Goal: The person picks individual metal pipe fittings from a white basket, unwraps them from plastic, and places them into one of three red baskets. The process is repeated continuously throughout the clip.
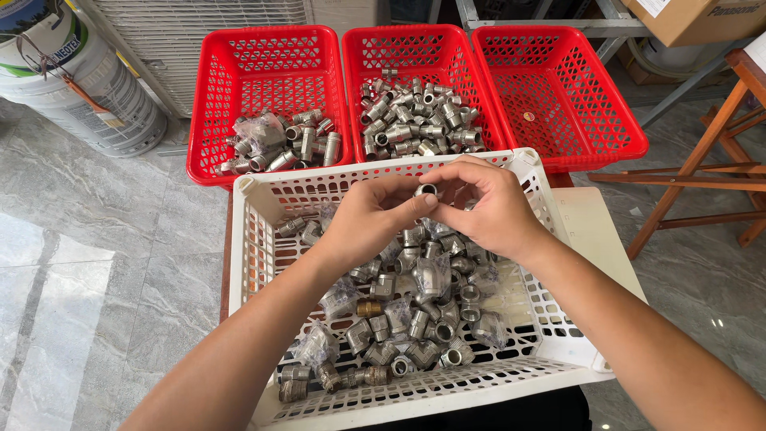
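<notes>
Together, the left hand and right hand pinch one small metal fitting between closed fingertips, above the white basket's far rim, open end facing up.

Between our fingertips we see a small fitting of bare silvery metal, smooth with a dull shine. Below our fingers, the white basket is matt perforated plastic, filled with more metal fittings, some brass-toned, some in crinkled clear plastic bags. Beyond our fingers, three red baskets are glossier latticed plastic. To the right of our fingers stands varnished wood; the floor is polished, veined stone.
</notes>
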